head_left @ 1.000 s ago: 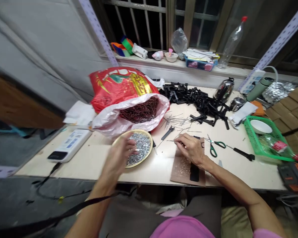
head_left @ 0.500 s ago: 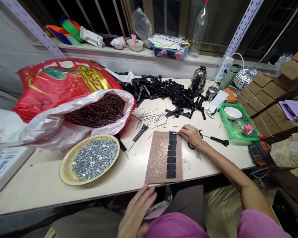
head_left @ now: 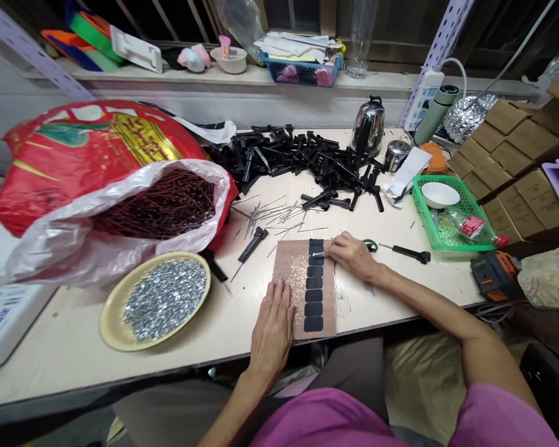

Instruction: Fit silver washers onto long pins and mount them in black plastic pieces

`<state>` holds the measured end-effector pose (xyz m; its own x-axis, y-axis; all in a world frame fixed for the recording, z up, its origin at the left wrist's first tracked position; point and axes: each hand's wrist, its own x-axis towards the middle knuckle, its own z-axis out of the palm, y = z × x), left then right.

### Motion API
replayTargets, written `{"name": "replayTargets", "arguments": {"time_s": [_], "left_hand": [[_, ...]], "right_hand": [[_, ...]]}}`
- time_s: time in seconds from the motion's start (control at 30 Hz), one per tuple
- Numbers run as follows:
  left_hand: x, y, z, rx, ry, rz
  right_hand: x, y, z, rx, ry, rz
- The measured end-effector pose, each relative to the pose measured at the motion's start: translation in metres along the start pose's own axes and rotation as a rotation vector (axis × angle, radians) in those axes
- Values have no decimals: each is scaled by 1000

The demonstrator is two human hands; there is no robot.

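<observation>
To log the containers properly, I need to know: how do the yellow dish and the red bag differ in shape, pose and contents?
The yellow dish is round and looks stiff; the red bag is soft and creased. The dish sits upright, while the bag lies slumped, its mouth sideways. The dish holds small silvery pieces; the bag holds long, thin, dark reddish rods. Both are open.
</observation>
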<state>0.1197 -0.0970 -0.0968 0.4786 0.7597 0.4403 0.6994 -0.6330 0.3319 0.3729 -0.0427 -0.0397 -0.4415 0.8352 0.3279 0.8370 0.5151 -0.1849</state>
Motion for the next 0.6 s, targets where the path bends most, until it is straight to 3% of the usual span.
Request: {"name": "replayTargets", "arguments": {"time_s": [0.1, 0.17, 0.33, 0.37, 0.47, 0.53, 0.6], "left_hand": [[1, 1, 0, 2, 7, -5], [2, 1, 0, -2, 8, -11], [1, -1, 0, -39, -15, -13], [1, -2, -1, -38, -16, -8], [1, -2, -2, -26, -19, 6], [2, -1, -2, -26, -15, 9], [2, -1, -3, -29, -1, 10]], "right_hand": [[15, 18, 0, -31, 2, 104], [9, 10, 3, -35, -18, 87], [-18, -26, 10, 120, -118, -370], [-17, -26, 9, 133, -87, -329], [-6, -14, 4, 116, 4, -13], [-5, -14, 3, 174, -30, -32], [-12, -20, 5, 267, -111, -247]]}}
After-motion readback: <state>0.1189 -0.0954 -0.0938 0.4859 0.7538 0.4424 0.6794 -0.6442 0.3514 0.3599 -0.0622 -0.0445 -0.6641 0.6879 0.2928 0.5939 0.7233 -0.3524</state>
